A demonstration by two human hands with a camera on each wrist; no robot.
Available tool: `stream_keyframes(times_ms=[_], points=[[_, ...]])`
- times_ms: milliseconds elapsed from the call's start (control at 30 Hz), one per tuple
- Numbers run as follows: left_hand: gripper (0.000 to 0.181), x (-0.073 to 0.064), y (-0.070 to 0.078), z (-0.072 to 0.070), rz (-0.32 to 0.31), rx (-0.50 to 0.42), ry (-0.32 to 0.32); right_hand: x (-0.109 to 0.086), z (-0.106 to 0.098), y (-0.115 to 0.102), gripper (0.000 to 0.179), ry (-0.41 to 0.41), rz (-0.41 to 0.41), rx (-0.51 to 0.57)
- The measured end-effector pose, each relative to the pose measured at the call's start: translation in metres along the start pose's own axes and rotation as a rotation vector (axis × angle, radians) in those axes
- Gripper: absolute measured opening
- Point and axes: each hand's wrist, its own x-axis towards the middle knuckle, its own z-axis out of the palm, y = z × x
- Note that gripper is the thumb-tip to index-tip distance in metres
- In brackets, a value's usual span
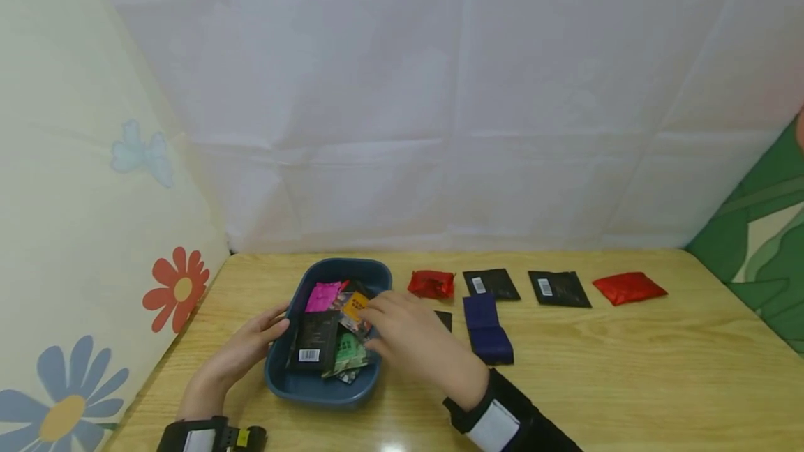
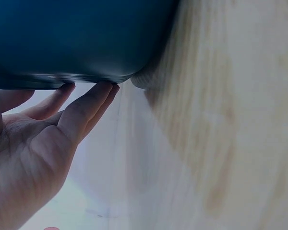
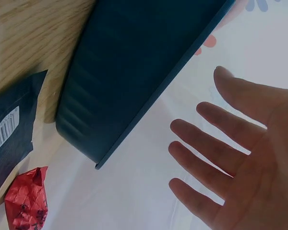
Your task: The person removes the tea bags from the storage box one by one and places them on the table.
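Observation:
A blue plastic bin (image 1: 326, 396) stands on the left part of the table with several packets in it: a black packet with a barcode (image 1: 315, 340), a pink packet (image 1: 323, 296), a green packet (image 1: 350, 349) and an orange-and-grey packet (image 1: 353, 312). My left hand (image 1: 248, 344) rests its extended fingertips (image 2: 89, 105) against the bin's left side. Over the bin's right rim is my right hand (image 1: 414, 333). In the right wrist view its fingers (image 3: 206, 143) are spread, apart from the bin wall (image 3: 120, 81), and hold nothing.
Right of the bin lie a crinkled red packet (image 1: 432, 284), two black packets (image 1: 493, 283) (image 1: 559, 289) and a smooth red packet (image 1: 629, 288). Nearer lies a folded purple packet (image 1: 486, 330), beside a partly hidden black packet (image 1: 444, 319). A white sheet (image 1: 440, 124) hangs behind the table.

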Motion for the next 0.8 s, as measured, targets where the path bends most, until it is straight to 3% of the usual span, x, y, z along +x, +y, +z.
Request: stream_keyframes(times_ms=[333, 800], points=[[0.061, -0.001, 0.001, 0.0, -0.001, -0.004, 0.0, 0.017, 0.004, -0.016, 0.048, 0.015, -0.06, -0.03], [0.06, -0.001, 0.0, -0.002, 0.018, 0.006, -0.014, 0.042, 0.007, -0.042, 0.058, -0.018, -0.04, 0.013]])
